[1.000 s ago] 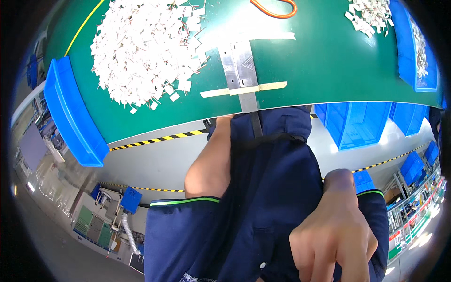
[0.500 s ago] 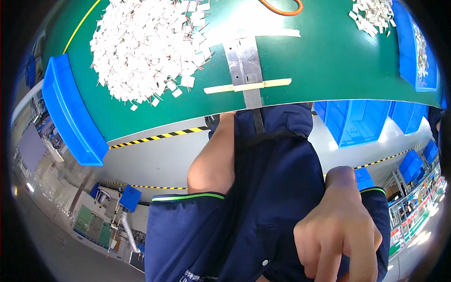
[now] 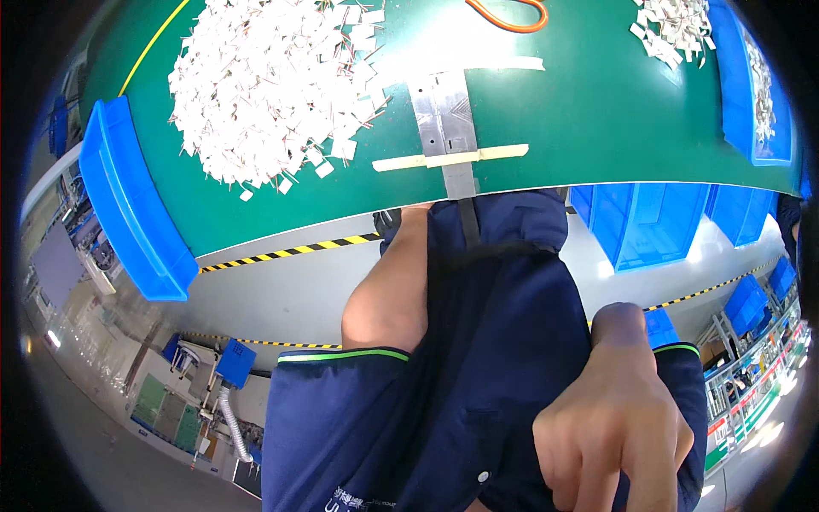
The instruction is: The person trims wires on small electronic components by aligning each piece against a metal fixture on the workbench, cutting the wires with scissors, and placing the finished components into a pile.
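Note:
My right hand (image 3: 616,422) is raised close to the view at the lower right, its back showing. Its fingers bend downward and run out past the lower edge, so their tips and anything between them are hidden. My left forearm (image 3: 388,294) reaches toward the near edge of the green table (image 3: 589,128); the left hand itself is hidden at that edge. In the middle of the table lies a metal fixture plate (image 3: 444,111), with strips of cream tape (image 3: 503,152) across it. Left of the plate is a large heap of small white tabs with thin reddish wires (image 3: 264,94).
A long blue bin (image 3: 132,205) hangs at the table's left edge. On the far right are a smaller heap of white pieces (image 3: 674,30) and a blue tray (image 3: 738,94) holding more. An orange loop (image 3: 516,26) lies at the back. Blue crates (image 3: 653,222) stand below the table.
The whole view has shifted very slightly, with the heap a little farther right in the picture. My right hand keeps nearly the same place and shape. Nothing on the table has visibly moved.

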`<state>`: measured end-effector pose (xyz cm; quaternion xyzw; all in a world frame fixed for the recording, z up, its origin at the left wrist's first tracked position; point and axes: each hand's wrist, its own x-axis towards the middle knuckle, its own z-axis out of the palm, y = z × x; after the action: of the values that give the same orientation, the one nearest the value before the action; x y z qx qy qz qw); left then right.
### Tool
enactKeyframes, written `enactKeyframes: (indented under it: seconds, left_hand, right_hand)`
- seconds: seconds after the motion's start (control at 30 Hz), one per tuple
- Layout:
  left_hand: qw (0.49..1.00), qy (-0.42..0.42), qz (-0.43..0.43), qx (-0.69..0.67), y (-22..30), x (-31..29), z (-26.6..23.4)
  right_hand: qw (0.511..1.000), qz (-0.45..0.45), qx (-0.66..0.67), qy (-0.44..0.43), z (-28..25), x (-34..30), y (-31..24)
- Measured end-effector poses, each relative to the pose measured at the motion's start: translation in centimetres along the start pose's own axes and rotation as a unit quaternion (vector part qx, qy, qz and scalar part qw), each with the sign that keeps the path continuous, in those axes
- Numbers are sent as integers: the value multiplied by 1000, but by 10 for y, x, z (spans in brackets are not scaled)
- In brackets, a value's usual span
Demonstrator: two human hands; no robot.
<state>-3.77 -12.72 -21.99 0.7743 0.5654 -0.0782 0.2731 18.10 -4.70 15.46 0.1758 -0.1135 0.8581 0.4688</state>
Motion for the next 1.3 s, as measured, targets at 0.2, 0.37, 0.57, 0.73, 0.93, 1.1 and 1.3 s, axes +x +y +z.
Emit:
enactKeyframes:
  seconds: [0.2, 0.37, 0.57, 0.73, 0.93, 1.1, 1.3]
  left_hand:
    - [1000, 2, 1, -1, 2, -1, 0]
    - [1000, 9, 1, -2, 4, 4, -2]
    - [1000, 20, 0, -4, 6, 9, -2]
    - [999, 33, -2, -4, 9, 9, -4]
    - [999, -14, -36, -22, 6, 14, 0]
    - [998, 70, -6, 4, 3, 11, 8]
    - [999, 45, -21, -6, 5, 12, 8]
  right_hand:
    - [999, -26, -40, 10, 2, -12, 5]
    - [979, 1, -150, 138, -16, -41, 13]
    - [891, 159, -230, 359, -57, -101, 19]
    - [835, 121, -300, 446, -102, -150, 26]
    - [679, 192, -308, 638, -141, -187, 20]
    - [715, 158, -278, 622, -166, -196, 15]
    - [668, 250, -306, 631, -213, -215, 9]
